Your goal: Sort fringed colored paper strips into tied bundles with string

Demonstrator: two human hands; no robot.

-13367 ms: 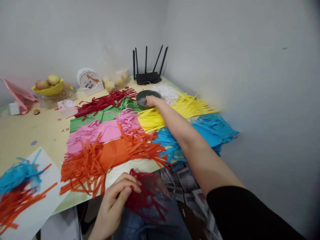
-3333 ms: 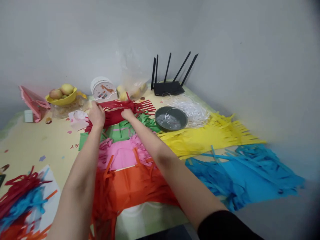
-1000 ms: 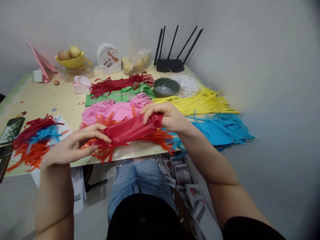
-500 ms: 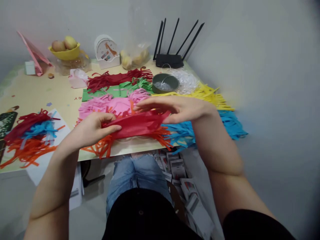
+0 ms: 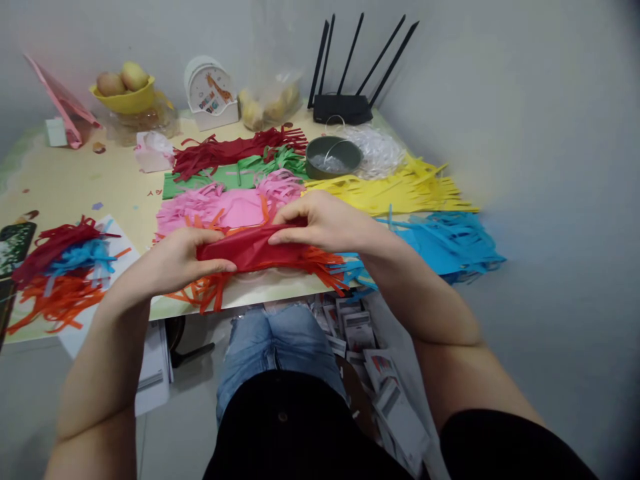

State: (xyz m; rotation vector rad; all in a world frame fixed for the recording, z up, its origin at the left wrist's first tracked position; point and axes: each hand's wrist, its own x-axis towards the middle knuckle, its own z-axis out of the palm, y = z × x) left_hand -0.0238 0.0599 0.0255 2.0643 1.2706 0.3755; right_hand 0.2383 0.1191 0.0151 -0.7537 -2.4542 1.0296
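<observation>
A piece of red paper [image 5: 253,249] is stretched between my two hands above the table's front edge. My left hand [image 5: 183,260] pinches its left end, thumb on top. The right part of it is gripped between the thumb and fingers of my right hand [image 5: 320,223]. Orange fringed paper [image 5: 323,267] lies under the red piece. Just behind are pink fringed paper [image 5: 240,208], green paper [image 5: 230,177] and dark red fringed paper [image 5: 235,150]. Yellow fringed paper [image 5: 395,190] and blue fringed paper [image 5: 445,245] lie to the right.
A green bowl [image 5: 333,157], a black router [image 5: 343,109] and a clear bag of yellow items stand at the back. At the left are a small fringed pile [image 5: 65,263], a phone [image 5: 16,247] and a yellow bowl [image 5: 127,100] of fruit.
My right hand has moved left along the red paper and its thumb and fingers have closed on it. The view has shifted slightly.
</observation>
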